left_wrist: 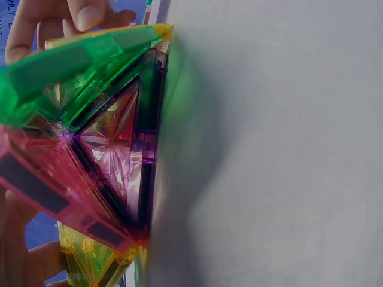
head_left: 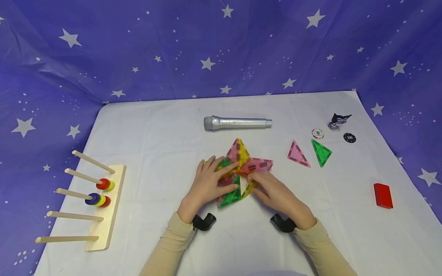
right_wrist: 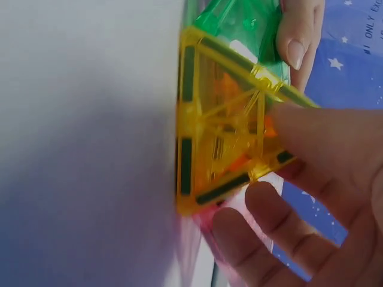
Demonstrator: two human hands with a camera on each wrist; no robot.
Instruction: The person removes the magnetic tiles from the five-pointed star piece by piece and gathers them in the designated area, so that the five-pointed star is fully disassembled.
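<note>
Cream sleeves (head_left: 172, 245) run up from the near edge of the white tablecloth (head_left: 241, 249) to two hands that meet over a cluster of translucent magnetic triangle tiles (head_left: 241, 168). Each wrist carries a black camera mount (head_left: 203, 221).

On that cluster the left hand (head_left: 206, 183) lies with fingers spread and nearly straight, resting on the green and pink tiles at its left side; the left wrist view shows a fingertip (left_wrist: 87, 13) on the edge of a raised green tile (left_wrist: 66, 66), with a pink tile (left_wrist: 54, 185) tilted beneath it. Just to its right, the right hand (head_left: 276, 191) has its fingers curled over a yellow tile (right_wrist: 221, 119) and seems to pinch it between thumb and fingers, the tile standing on edge against the cloth in the right wrist view. The two hands almost touch at the middle of the cluster.

Beyond the fingertips lies a silver toy microphone (head_left: 237, 123), on its side. Right of the right hand, well apart, lie a loose pink triangle tile (head_left: 297, 154) and a loose green triangle tile (head_left: 321, 152), just beside each other. Farther out are two poker chips (head_left: 317, 133), a small dark figurine (head_left: 339, 120) and a red block (head_left: 383, 195). Far left of the left hand stands a wooden peg rack (head_left: 103, 207) with coloured rings (head_left: 100, 193) on two pegs.
</note>
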